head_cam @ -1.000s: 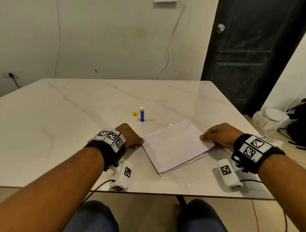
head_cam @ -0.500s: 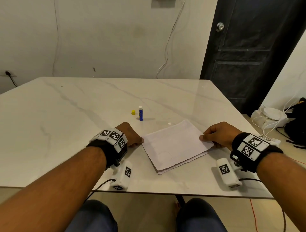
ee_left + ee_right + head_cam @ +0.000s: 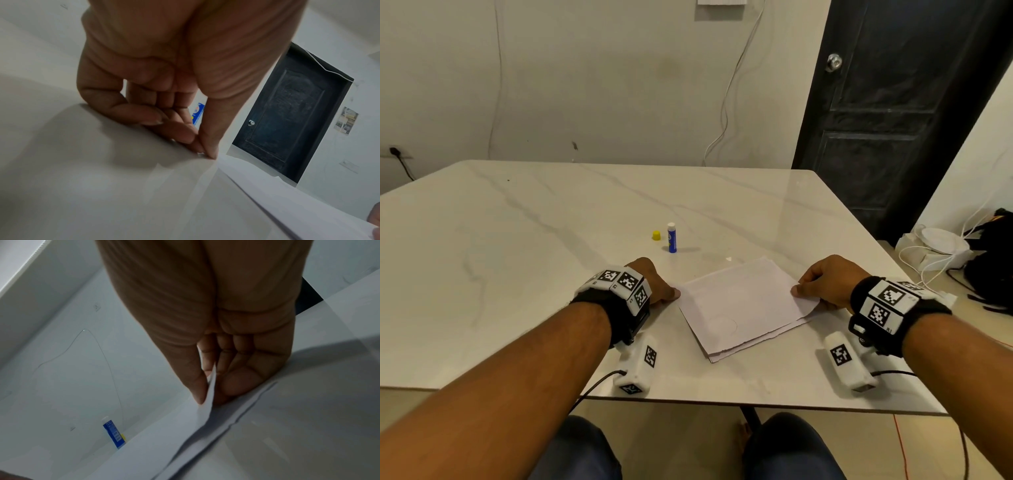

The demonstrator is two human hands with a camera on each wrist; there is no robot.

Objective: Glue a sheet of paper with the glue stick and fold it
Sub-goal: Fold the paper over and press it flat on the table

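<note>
Right wrist view alone shows the right hand (image 3: pixel 216 337) pinching the white paper sheet's (image 3: pixel 160 451) lifted right edge, while the left hand's (image 3: pixel 164 73) curled fingertips press together at its left corner.

Right corner of top sheet (image 3: pixel 804 303) slightly higher now in right hand (image 3: pixel 828 281).

- Table (image 3: pixel 517 274): polished stone look, glossy, pale with grey veins, and light glares off the top.
- Paper (image 3: pixel 739 301): thin white sheets, matt and smooth, the near edges a little ragged.
- Glue stick (image 3: pixel 672 240): smooth plastic with a blue printed label.
- Cap (image 3: pixel 656 235): yellow plastic.
- Door (image 3: pixel 893 137): dark and panelled with a dull finish, looks like wood.
- Knob (image 3: pixel 834 62): shiny metal.
- Wrist bands (image 3: pixel 616 318): black cloth.
</note>
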